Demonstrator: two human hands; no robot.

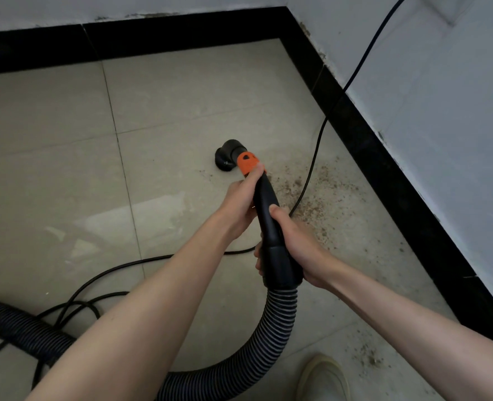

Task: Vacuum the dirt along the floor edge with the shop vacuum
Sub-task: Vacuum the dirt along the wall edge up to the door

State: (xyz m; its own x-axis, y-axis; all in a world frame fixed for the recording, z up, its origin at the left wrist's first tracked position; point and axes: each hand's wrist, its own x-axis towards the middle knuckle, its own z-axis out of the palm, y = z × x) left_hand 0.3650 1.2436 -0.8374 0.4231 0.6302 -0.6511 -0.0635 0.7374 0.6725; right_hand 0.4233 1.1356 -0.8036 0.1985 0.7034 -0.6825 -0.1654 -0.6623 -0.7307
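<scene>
Gripping the black plastic vacuum wand in the head view, both hands had their fingers curled round it: left hand forward by the orange collar, right hand rearward above the ribbed grey hose. The wand's long axis ran away from the person, round black nozzle on the beige tile floor. Brown dirt scatter lay right of the nozzle, toward the black skirting, nearer the right hand. A black power cord crossed the dirt, so likely a rightward sweep.
</scene>
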